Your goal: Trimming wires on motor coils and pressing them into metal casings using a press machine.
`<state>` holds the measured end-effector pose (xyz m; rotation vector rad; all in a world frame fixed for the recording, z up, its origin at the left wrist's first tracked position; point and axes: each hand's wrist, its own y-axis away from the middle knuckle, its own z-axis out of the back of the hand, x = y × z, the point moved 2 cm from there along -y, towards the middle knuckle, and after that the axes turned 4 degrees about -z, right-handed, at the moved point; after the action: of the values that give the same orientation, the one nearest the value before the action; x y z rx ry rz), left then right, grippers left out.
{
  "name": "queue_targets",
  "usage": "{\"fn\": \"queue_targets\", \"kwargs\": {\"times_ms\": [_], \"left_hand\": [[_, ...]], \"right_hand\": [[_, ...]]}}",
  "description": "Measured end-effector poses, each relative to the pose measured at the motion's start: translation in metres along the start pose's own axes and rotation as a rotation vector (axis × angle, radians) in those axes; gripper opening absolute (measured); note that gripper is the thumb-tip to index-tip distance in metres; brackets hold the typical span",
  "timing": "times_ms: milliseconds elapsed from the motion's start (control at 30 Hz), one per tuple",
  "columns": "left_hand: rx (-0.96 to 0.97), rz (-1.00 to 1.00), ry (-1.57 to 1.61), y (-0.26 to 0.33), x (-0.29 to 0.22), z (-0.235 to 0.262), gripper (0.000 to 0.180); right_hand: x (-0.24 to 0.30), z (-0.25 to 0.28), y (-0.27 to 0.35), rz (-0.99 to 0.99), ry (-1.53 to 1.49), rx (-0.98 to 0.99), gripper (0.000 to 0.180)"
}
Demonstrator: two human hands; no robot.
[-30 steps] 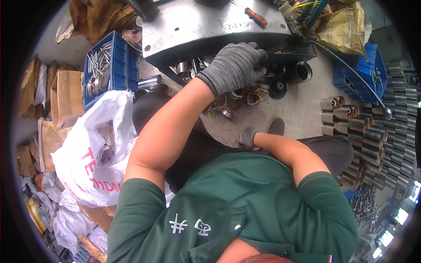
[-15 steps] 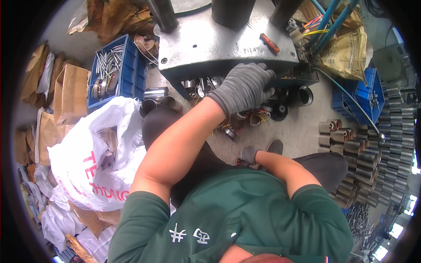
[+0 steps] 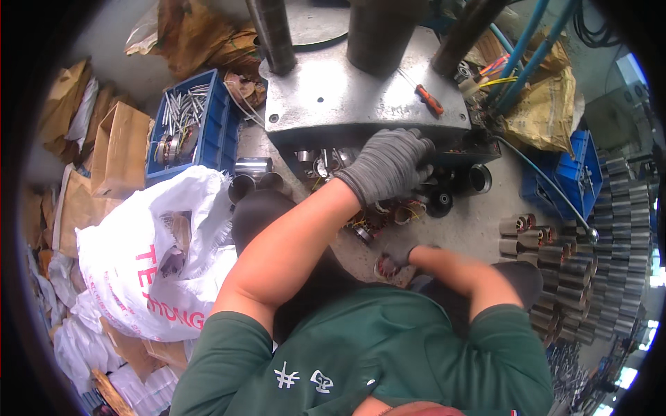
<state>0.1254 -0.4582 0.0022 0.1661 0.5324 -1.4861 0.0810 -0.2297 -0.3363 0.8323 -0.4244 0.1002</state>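
My left hand (image 3: pixel 392 166), in a grey knitted glove, reaches to the front edge of the steel press table (image 3: pixel 305 104). Its fingers are bent at that edge, the thumb apart and lower, with nothing visible between them. Lower down, near my knees, my right hand (image 3: pixel 399 251), also gloved, is closed on a small round stator with reddish windings (image 3: pixel 385 265); motion blur softens its fingers. Between the hands, wound motor parts with yellow wires (image 3: pixel 402 211) lie on the floor beside a black round part (image 3: pixel 440 202). A screwdriver with an orange-red handle (image 3: pixel 429 100) rests on the table.
At left stand a blue crate (image 3: pixel 225 132) of metal shafts and a white woven sack (image 3: pixel 125 243). Steel cylinders (image 3: pixel 572 277) are stacked in rows at right, near another blue crate (image 3: pixel 565 173). A thin rod with a ball end (image 3: pixel 592 235) juts across there.
The view has shifted, so the table sits lower in the picture. My right hand has moved slightly with the stator, which now shows more. My left hand stays at the table edge.
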Motion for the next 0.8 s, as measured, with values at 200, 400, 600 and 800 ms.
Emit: {"fn": "queue_targets", "kwargs": {"times_ms": [200, 400, 600, 800], "left_hand": [[-0.120, 0.049, 0.155, -0.005, 0.000, 0.012, 0.038], [-0.111, 0.111, 0.326, -0.007, 0.001, 0.003, 0.041], [-0.194, 0.120, 1.020, -0.013, -0.018, -0.014, 0.045], [-0.224, 0.266, 1.025, -0.016, -0.009, -0.027, 0.048]], "right_hand": [[-0.061, 0.165, 0.131, -0.172, -0.519, -0.801, 0.031], [-0.001, 0.245, 0.222, -0.215, -1.460, -1.175, 0.042], [0.018, 0.247, 0.212, 0.080, -1.885, -1.308, 0.044], [0.048, 0.263, 0.204, 0.224, -1.883, -1.208, 0.048]]}}
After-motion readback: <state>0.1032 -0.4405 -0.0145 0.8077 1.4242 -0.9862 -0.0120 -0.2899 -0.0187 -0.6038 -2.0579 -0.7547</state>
